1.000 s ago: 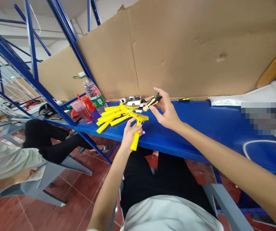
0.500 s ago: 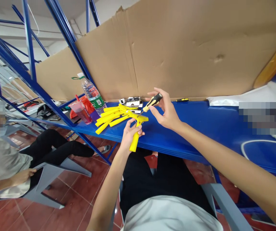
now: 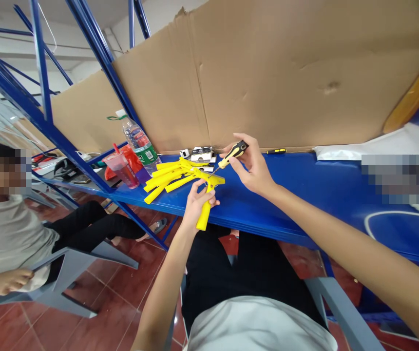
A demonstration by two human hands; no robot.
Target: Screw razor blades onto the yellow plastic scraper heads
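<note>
My left hand (image 3: 195,204) is closed round a yellow scraper (image 3: 204,214) with a T-shaped head, held over the front edge of the blue table. My right hand (image 3: 252,168) grips a black and cream screwdriver (image 3: 232,155) by its handle. The screwdriver slants down to the left, its shaft tip at the scraper's head; whether it sits in a screw is too small to tell. Just left of the left hand lies a pile of several yellow scrapers (image 3: 163,181), handles pointing left.
Behind the pile are small boxes (image 3: 202,155). A plastic bottle (image 3: 140,141) and a red cup (image 3: 124,171) stand to the left. Another screwdriver (image 3: 276,151) lies by the cardboard wall (image 3: 286,78). A white bag (image 3: 355,146) is at right. A seated person (image 3: 8,239) is at left.
My right fingers have shifted slightly on the screwdriver handle. The scraper stays in my left hand, nearly unmoved. The seated person at left has leaned further into view.
</note>
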